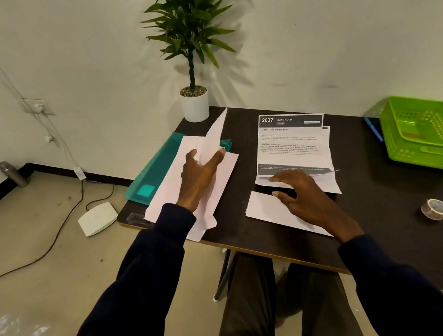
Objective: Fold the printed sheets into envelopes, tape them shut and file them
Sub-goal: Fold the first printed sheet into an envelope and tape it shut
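Note:
My left hand (202,174) pinches a white folded sheet (215,135) between thumb and fingers and holds it up on edge above a pile of blank white sheets (168,195) at the table's left. The pile lies partly over a teal plastic folder (155,169). My right hand (304,196) rests flat, fingers spread, on the near edge of a stack of printed sheets (293,144) headed "2637 Living Room". Under its wrist lies a white folded paper (265,208). A roll of clear tape (435,208) sits at the right.
A green plastic basket (427,132) stands at the far right, with a blue object beside it. A potted plant (195,103) occupies the table's far left corner. On the floor to the left lie cables, a white device (97,218) and a metal bottle (13,173).

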